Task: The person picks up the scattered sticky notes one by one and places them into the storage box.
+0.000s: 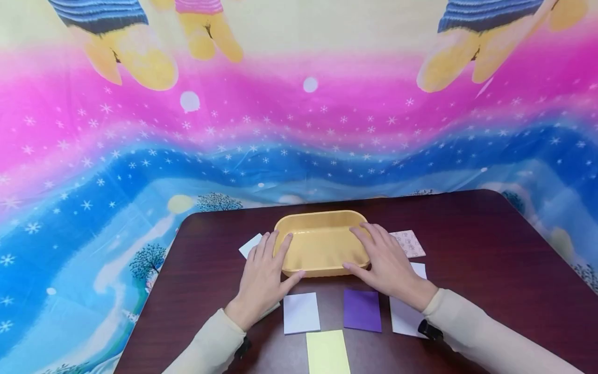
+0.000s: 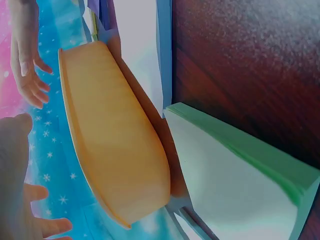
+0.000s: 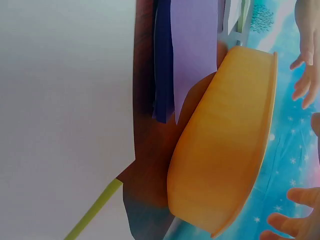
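A yellow oval tray [image 1: 322, 272] with raised sides stands on the dark table. My left hand [image 1: 259, 275] is at its left end and my right hand [image 1: 390, 265] at its right end, both with fingers spread and relaxed. In the left wrist view, a gap separates the fingers from the tray's wall [image 2: 110, 125]. The right wrist view likewise has fingers [image 3: 285, 222] apart from the tray [image 3: 225, 135]. Nearer me lie a white paper pad [image 1: 301, 312] and a purple pad [image 1: 362, 310]. Beneath my left wrist sits a green-edged pad [image 2: 230, 175], mostly hidden in the head view.
A yellow pad [image 1: 328, 352] lies at the front. Beside my right wrist is a larger white pad [image 1: 405, 314], with a patterned pink pad [image 1: 411, 244] behind it. Another white piece [image 1: 250, 246] lies left of the tray. A printed cloth [image 1: 299, 119] hangs behind the table.
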Demonstrator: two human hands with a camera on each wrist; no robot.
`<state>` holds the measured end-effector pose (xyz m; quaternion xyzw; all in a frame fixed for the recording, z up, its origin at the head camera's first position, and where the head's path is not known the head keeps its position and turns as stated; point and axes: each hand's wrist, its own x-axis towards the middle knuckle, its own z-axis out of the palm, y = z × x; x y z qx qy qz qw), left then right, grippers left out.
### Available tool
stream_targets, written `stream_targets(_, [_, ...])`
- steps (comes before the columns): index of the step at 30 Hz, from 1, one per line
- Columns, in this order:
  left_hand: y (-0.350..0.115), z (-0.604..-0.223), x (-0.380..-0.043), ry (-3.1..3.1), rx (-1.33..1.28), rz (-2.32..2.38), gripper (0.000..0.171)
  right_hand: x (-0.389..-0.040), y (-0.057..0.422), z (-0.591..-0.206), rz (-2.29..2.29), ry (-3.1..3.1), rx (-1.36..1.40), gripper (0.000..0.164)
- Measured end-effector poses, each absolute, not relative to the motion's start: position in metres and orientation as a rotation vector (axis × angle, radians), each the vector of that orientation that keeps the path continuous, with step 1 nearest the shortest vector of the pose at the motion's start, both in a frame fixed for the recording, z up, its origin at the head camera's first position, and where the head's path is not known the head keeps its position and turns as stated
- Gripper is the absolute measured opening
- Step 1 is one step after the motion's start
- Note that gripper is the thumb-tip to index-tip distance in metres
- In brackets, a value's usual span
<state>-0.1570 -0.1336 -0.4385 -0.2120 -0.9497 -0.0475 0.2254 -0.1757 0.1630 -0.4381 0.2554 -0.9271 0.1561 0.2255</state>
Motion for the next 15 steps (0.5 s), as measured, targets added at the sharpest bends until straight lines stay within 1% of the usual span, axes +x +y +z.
stream_targets(7, [-0.134, -0.436, -0.162, -2.600, -0.568, -0.154, 0.080, -0.179, 0.163, -0.436, 0.437, -2.554, 0.677, 0.081])
stream_targets(15, [-0.136, -0.433, -0.171, -2.527, -0.546, -0.174, 0.073, -0.187, 0.166, -0.432, 0.451, -2.541, 0.652, 0.070])
